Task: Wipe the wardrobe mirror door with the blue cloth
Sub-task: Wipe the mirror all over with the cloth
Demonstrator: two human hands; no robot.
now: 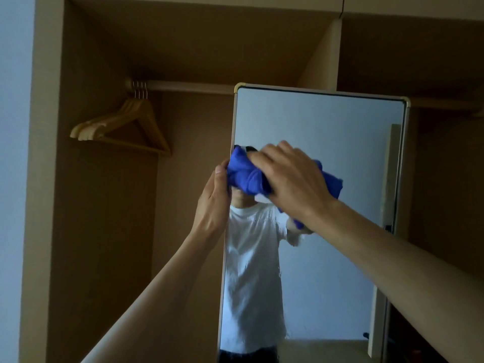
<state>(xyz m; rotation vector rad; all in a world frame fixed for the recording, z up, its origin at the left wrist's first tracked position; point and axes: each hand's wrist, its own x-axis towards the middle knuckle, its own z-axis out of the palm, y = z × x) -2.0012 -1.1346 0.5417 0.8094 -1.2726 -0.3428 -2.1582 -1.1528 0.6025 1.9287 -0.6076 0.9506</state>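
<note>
At centre frame, running down toward 5 o'clock: wardrobe mirror door, tall, with a pale frame and rounded corner caps. It stands swung out in front of the open wardrobe.

Blue cloth is bunched into a wad against the glass, close to the door's left edge and about a third of the way down from the top. One tail of it shows past the wrist toward 3 o'clock.

Right hand lies on top of the cloth, fingers curled over the wad and gripping it against the glass. The forearm comes in from 4 o'clock.

Left hand is at the door's left edge, just at 9 o'clock of the cloth. The thumb points up along the frame and the fingers wrap round behind the edge, mostly hidden, so it holds the door. The forearm comes in from 7 o'clock.

The glass reflects a pale wall, a torso in a white T-shirt and a strip of light floor at the bottom. Faint streaks show over the shirt.

Room light is dim. The wardrobe interior is brown board. A hanging rail crosses at 11 o'clock, with a cluster of wooden hangers at 10 o'clock, pushed to the rail's left end. A pale bluish wall fills the 9 o'clock margin.
</note>
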